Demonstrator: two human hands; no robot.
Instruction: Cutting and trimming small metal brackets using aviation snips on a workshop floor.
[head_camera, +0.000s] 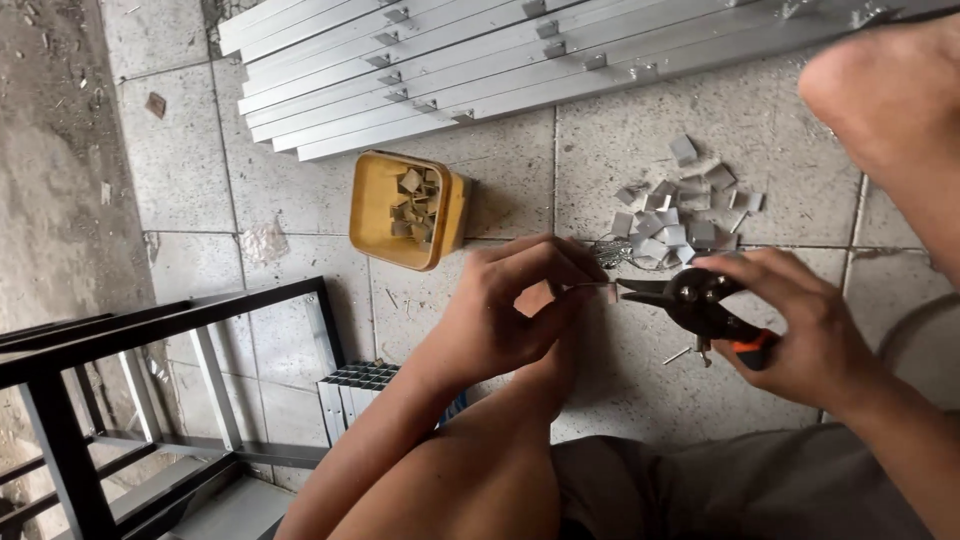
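A floor of speckled grey tiles with dark grout lines fills the view, seen from above by a person sitting low with knees drawn up.

Nearest, at six o'clock, the person's bare knee and grey shorts take up the bottom edge. Just above it, near the centre, the left hand is curled, thumb and forefinger pinching a small metal piece by one end. At about four o'clock the right hand is clenched around the orange-and-black handles of a pair of tin snips, whose dark blades point toward nine o'clock and meet the free end of the piece. Whether the blades have bitten yet cannot be told.

At eight o'clock stand a black metal frame and a short bundle of square tubes. Further out, at twelve o'clock from the hands, a yellow tin holds cut tabs, and at one o'clock a loose heap of grey metal tabs lies on the tile. Farthest, across the top, long aluminium profiles lie stacked.

The risk, as I judge it: the left fingertips sit very close to the blades, so a slip of so small a piece could nick a finger. A snipped offcut could also spring away, and its edges look sharp.
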